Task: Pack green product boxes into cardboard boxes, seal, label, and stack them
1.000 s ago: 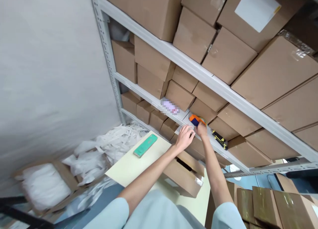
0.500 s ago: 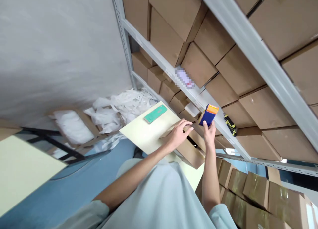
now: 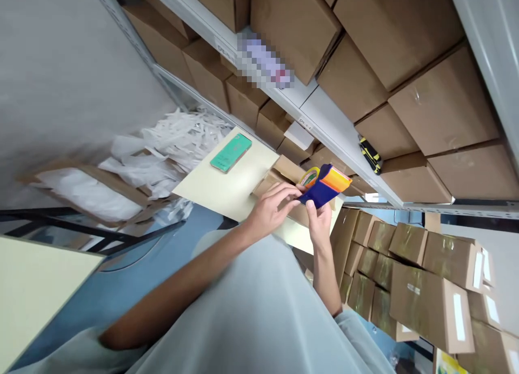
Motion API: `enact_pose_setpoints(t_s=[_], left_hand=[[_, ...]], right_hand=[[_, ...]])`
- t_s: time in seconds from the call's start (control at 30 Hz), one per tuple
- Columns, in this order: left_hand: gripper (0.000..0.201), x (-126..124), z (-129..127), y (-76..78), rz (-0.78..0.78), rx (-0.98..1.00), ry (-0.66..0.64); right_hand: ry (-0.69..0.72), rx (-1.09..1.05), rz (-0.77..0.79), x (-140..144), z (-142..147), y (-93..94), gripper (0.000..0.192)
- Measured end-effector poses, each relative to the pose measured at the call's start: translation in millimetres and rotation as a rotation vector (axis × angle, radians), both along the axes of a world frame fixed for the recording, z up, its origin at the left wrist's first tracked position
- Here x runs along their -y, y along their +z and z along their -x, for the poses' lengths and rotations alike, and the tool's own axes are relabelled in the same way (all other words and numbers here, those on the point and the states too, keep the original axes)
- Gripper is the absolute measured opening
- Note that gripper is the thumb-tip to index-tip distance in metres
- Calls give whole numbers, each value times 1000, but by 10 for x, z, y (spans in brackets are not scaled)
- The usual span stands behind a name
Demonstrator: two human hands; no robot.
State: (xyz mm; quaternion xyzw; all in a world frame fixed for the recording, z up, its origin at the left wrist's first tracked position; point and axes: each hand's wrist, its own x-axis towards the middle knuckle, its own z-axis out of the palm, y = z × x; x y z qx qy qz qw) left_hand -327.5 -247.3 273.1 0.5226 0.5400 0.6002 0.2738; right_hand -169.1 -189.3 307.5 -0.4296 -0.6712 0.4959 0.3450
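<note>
right hand (image 3: 320, 222) closed around tape dispenser (image 3: 324, 186), held up over open box (image 3: 284, 193) on table (image 3: 219, 187) | left hand (image 3: 270, 209) fingertips pinched at dispenser's front, seemingly at the tape end | knife (image 3: 370, 153) parked on shelf (image 3: 324, 128)

grey metal shelving rack (image 3: 324, 126) stacked with brown cardboard boxes | plain grey wall (image 3: 60, 66) left of rack | blue floor (image 3: 133, 266) below | pale yellow surface (image 3: 227, 185) against rack

Bare table (image 3: 227, 187) left of the open box (image 3: 284, 174) lies free; shelf rail (image 3: 336, 139) crowds above
</note>
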Motion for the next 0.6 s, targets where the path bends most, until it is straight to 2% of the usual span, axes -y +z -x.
enact_pose_setpoints(t_s=[0.17, 0.23, 0.33, 0.47, 0.53, 0.6], left_hand=[[24, 23, 114, 90, 31, -51, -17], [30, 17, 197, 223, 24, -47, 33], [38, -24, 348, 533, -24, -69, 83], [40, -121, 499, 916, -41, -133, 5], [42, -177, 536, 987, -25, -132, -63], [44, -235, 558, 970, -2, -97, -117]], right_hand=[[12, 47, -11, 5, -87, -80, 53], [1, 74, -61, 15, -148, -115, 52], [38, 135, -145, 25, -273, -110, 48], [159, 268, -287, -26, -482, -2, 36], [215, 308, -395, -77, -583, 71, 23], [266, 326, -535, -130, -665, 147, 8]])
